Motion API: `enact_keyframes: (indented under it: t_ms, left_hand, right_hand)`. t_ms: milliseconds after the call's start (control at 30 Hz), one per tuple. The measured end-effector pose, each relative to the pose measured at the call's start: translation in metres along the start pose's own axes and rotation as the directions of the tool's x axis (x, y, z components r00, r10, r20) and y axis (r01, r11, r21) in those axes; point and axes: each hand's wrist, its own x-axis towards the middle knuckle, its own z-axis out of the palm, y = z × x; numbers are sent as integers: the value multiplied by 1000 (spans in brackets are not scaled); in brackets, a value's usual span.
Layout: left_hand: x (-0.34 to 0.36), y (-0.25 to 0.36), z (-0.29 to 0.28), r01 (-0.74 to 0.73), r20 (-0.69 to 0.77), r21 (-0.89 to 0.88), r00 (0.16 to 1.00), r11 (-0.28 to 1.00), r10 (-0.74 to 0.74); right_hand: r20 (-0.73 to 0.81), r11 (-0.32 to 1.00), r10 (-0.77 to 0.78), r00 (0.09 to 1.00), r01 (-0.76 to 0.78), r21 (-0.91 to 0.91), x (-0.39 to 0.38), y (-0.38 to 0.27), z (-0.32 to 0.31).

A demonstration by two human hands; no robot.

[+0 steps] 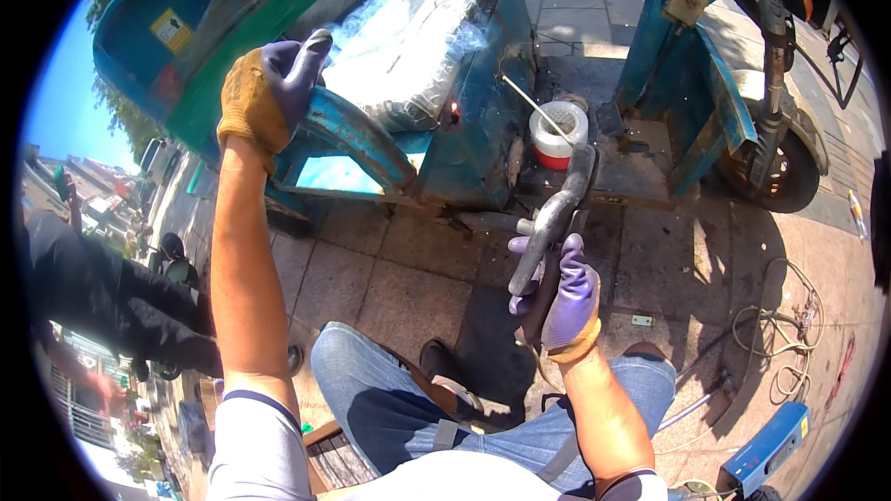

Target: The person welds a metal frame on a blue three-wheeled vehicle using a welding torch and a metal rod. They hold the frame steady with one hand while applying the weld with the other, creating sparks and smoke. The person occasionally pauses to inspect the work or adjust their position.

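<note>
My left hand [269, 83], in a purple and tan work glove, is raised and rests on the curved blue metal fender [357, 134] of a green and blue three-wheeled cart. My right hand [561, 301], in the same kind of glove, grips a grey metal handle tool [557, 213] that points up toward the cart's frame. A white and red container [557, 134] with a thin rod standing in it sits on the cart's floor just beyond the tool's tip. A clear plastic-wrapped bundle [418, 28] lies on the cart above the fender.
I sit on a low wooden seat [329, 455] in blue jeans, on paved tiles. The cart's front wheel [775, 167] is at the right. Coiled cable [784, 325] and a blue box [766, 450] lie at the lower right. A person in dark trousers [102, 301] is at the left.
</note>
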Motion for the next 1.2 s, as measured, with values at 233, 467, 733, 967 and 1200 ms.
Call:
enact_keyframes:
  t_ms: [233,467,733,967,1200]
  left_hand:
    - [1,-2,-1,11,18,22,1000,1000,-11]
    - [2,1,-1,33,34,-12,999,999,-33]
    - [2,-2,1,48,20,-3,999,999,-48]
    - [0,2,-1,70,12,12,997,997,-70]
    - [-1,6,-5,62,67,3,996,998,-62]
  right_hand:
    - [-11,997,60,998,-60,-41,-2,2,-6]
    - [36,989,88,996,-83,-122,-3,4,-11]
    - [32,991,84,996,-80,-109,-4,4,-13]
    - [20,988,96,995,-93,-127,-7,1,-12]
    - [-91,998,60,994,-59,13,-14,-6,-3]
